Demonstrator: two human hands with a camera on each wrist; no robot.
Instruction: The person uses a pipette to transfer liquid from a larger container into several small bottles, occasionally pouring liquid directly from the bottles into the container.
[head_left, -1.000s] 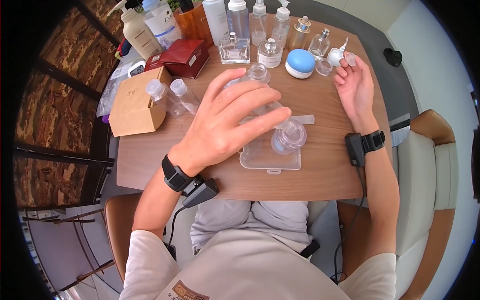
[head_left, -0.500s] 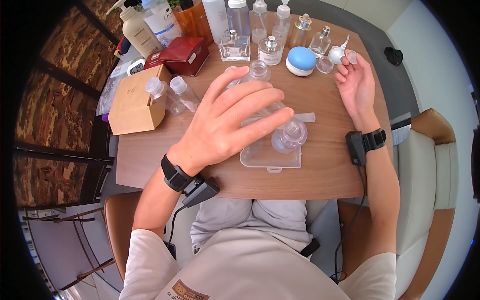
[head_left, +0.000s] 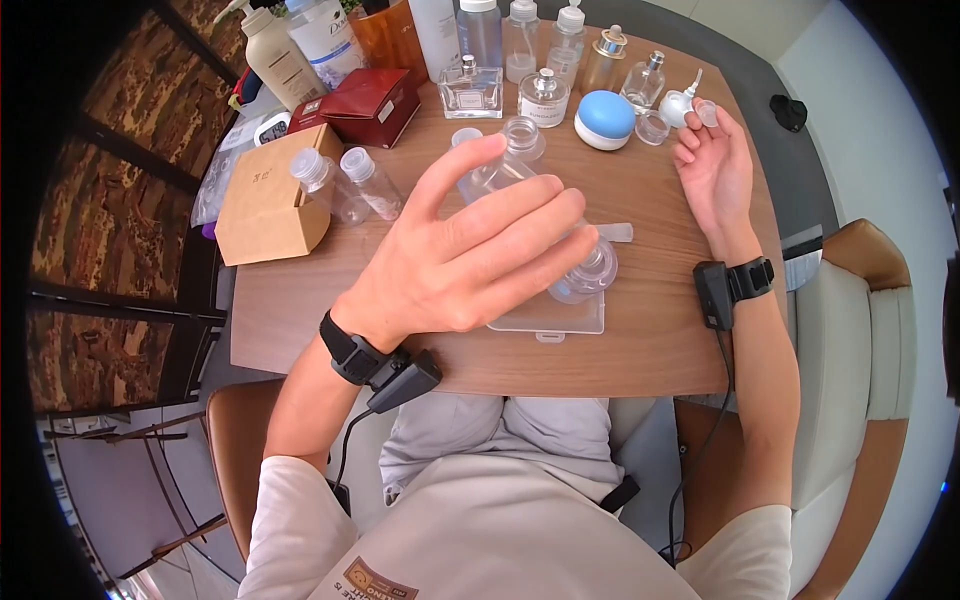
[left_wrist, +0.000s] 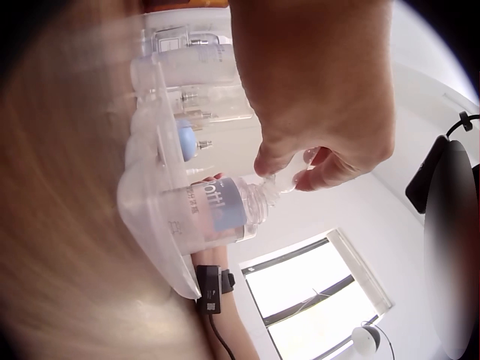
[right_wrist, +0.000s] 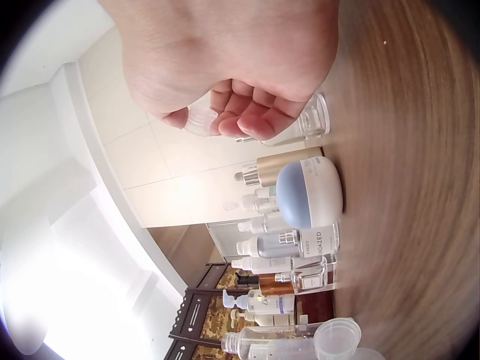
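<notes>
Left of the clear plastic tray (head_left: 545, 323) stood a brown cardboard box (head_left: 262, 200), with a beige pump bottle (head_left: 280, 65) and a Dove bottle (head_left: 330, 48) farther back. A dark red box (head_left: 372, 105) lay beyond the tray, on its left side. Between the cardboard box and the tray, two clear bottles (head_left: 347, 203) with translucent caps stood on the wooden surface (head_left: 420, 365).

The left hand (head_left: 475, 245) was above the tray, its outer fingers spread; beneath, thumb and finger pinched a clear plastic piece (left_wrist: 289, 177), its full shape hidden, at the mouth of an upright clear bottle with a blue label (left_wrist: 219, 206). That bottle stood on the tray's right part.

Beyond the tray were a square perfume bottle (head_left: 470, 95), a clear open-necked container (head_left: 522, 142), a round perfume bottle with a white label (head_left: 543, 102) and, farther right, a blue-lidded white jar (head_left: 605, 121). A small clear tube (head_left: 615, 232) lay just right of the tray.

Well to the tray's right, raised over the surface, the right hand (head_left: 718, 175) held a small clear cap (right_wrist: 201, 118) between thumb and fingers, the other fingers curled.
</notes>
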